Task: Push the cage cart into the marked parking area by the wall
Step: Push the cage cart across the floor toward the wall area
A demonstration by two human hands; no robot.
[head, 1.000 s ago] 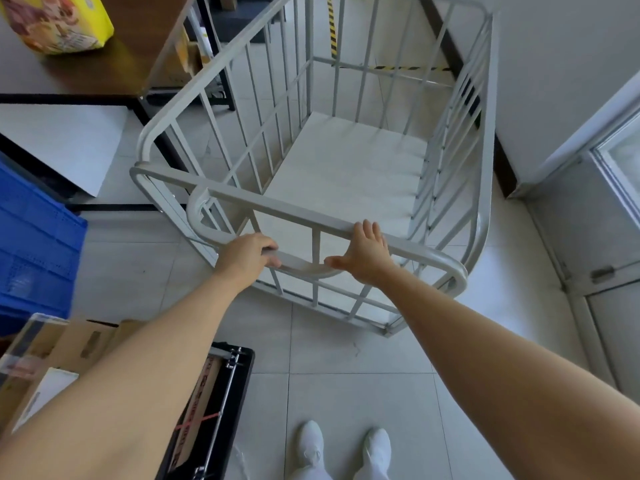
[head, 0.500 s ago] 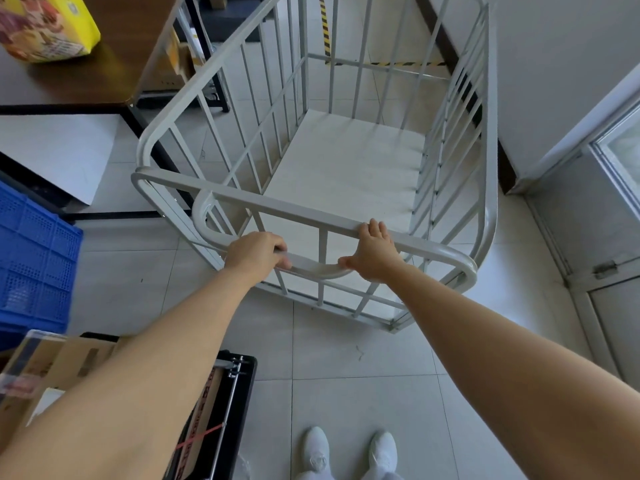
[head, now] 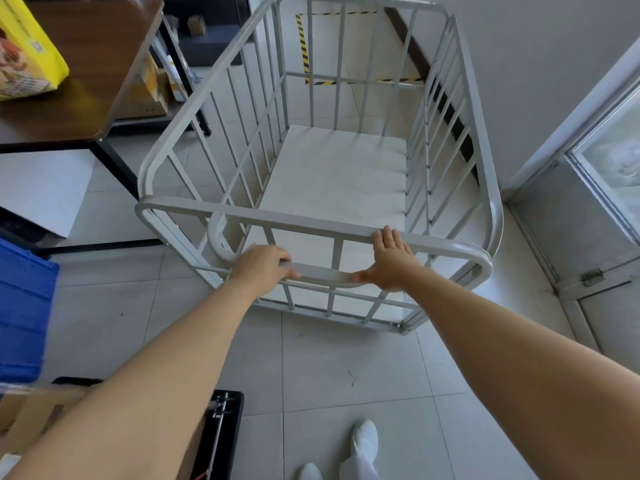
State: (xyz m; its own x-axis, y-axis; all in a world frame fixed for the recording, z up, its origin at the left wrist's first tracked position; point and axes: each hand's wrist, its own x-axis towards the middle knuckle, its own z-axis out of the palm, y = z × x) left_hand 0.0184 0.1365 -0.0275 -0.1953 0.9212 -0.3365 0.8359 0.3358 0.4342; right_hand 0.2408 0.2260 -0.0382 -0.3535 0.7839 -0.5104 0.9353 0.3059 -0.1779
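Note:
A light grey cage cart (head: 346,174) with barred sides and an empty white floor stands on the tiles in front of me. My left hand (head: 265,266) is wrapped around its curved push handle (head: 322,273). My right hand (head: 389,261) holds the same handle at its right end, thumb along the bar and fingers up against the top rail. Beyond the cart, yellow-and-black striped tape (head: 304,50) marks a rectangle on the floor beside the white wall (head: 540,64). The cart's far end overlaps the near tape line in view.
A dark wooden table (head: 86,81) with a yellow bag (head: 24,53) stands to the left, close to the cart's left side. A blue crate (head: 24,306) and cardboard boxes (head: 31,410) sit lower left. A glazed door (head: 602,209) is on the right.
The cart has rolled forward toward the taped rectangle and I have stepped after it, one foot ahead. Both hands keep the same hold on the handle.

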